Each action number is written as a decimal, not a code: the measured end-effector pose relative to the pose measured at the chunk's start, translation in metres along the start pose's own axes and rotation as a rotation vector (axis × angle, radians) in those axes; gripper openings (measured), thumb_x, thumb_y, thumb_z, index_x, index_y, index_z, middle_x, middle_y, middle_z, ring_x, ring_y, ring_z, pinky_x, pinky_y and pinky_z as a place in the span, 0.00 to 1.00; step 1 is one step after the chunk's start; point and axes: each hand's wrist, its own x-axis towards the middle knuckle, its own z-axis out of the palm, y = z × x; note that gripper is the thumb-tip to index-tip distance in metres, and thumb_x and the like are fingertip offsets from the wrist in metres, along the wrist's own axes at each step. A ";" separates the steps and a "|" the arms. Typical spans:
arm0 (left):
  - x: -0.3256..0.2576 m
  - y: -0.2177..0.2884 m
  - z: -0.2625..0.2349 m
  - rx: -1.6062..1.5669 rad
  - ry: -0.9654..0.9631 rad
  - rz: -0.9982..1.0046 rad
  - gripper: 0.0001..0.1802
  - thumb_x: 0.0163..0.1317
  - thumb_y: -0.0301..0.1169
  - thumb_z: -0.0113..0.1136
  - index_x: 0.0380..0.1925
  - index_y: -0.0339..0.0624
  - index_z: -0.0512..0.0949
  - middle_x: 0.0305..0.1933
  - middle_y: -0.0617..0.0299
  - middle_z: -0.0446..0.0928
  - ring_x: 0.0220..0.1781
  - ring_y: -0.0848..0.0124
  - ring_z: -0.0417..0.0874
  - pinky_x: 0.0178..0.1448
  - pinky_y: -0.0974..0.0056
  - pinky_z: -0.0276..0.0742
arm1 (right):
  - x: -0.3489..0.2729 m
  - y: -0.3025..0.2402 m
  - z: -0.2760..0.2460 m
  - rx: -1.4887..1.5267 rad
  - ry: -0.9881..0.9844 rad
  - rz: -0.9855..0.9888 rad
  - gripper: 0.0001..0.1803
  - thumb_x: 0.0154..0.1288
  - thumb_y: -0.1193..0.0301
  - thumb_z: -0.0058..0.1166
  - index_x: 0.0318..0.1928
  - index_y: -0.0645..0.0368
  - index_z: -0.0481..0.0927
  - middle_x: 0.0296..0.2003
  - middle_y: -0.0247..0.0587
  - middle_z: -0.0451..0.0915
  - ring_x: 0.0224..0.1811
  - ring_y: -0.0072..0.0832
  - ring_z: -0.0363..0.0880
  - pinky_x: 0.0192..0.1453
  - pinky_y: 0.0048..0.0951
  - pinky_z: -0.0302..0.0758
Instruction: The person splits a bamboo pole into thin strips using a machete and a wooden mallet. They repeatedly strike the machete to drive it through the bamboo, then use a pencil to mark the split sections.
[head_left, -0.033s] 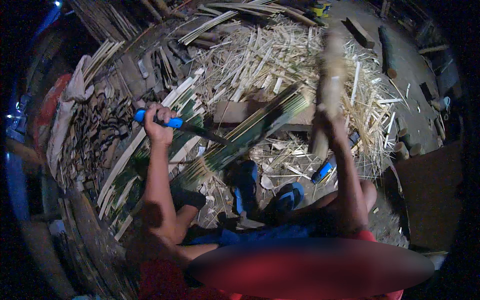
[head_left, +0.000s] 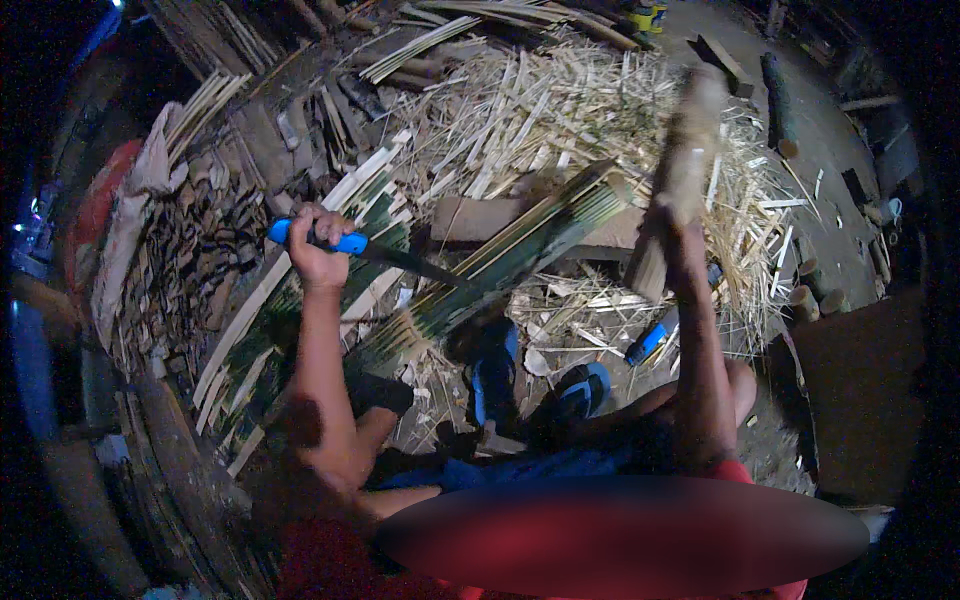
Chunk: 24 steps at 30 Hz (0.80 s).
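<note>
My left hand [head_left: 318, 250] is wrapped round the blue handle of a knife [head_left: 415, 266]. Its dark blade reaches right, the tip at a green bamboo culm [head_left: 535, 240] with lengthwise splits; whether it sits in a split I cannot tell. The culm lies slanted, its far end resting across a wooden block [head_left: 472, 222]. Raised on the right, a thick, pale wooden club [head_left: 690, 140] is gripped by my right hand [head_left: 680, 250]. The club stands apart from the knife and the culm, and its far part is slightly blurred.
Split bamboo strips [head_left: 250, 320] lie left of the culm, beside a heap of dark wood pieces [head_left: 190, 260]. Pale shavings [head_left: 540, 110] cover the ground beyond. A blue-handled tool [head_left: 647, 343] lies near my right knee. My sandalled feet [head_left: 580, 390] are below the culm.
The club's upper end has swung to the right and a little lower, with my right hand still round it. My left hand and the knife have barely moved.
</note>
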 end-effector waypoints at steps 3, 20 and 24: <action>-0.008 -0.002 -0.008 -0.098 0.039 0.046 0.10 0.65 0.37 0.57 0.27 0.50 0.70 0.21 0.71 0.60 0.22 0.74 0.64 0.38 0.60 0.65 | -0.036 0.016 0.087 -0.157 0.113 0.278 0.33 0.62 0.55 0.63 0.59 0.66 0.72 0.49 0.52 0.81 0.45 0.41 0.81 0.50 0.40 0.78; -0.014 -0.025 0.063 0.861 0.164 -0.033 0.08 0.59 0.32 0.69 0.32 0.45 0.78 0.26 0.70 0.77 0.24 0.78 0.74 0.30 0.67 0.71 | -0.126 0.100 0.021 -0.454 -0.477 0.033 0.56 0.54 0.60 0.74 0.75 0.64 0.52 0.63 0.54 0.74 0.63 0.42 0.75 0.68 0.39 0.71; -0.043 -0.085 0.188 0.785 -0.471 0.299 0.15 0.60 0.28 0.65 0.48 0.45 0.79 0.35 0.69 0.77 0.31 0.82 0.73 0.35 0.72 0.71 | -0.124 0.090 -0.027 -0.199 -0.204 0.095 0.47 0.57 0.67 0.69 0.72 0.62 0.56 0.56 0.49 0.75 0.55 0.36 0.76 0.58 0.35 0.75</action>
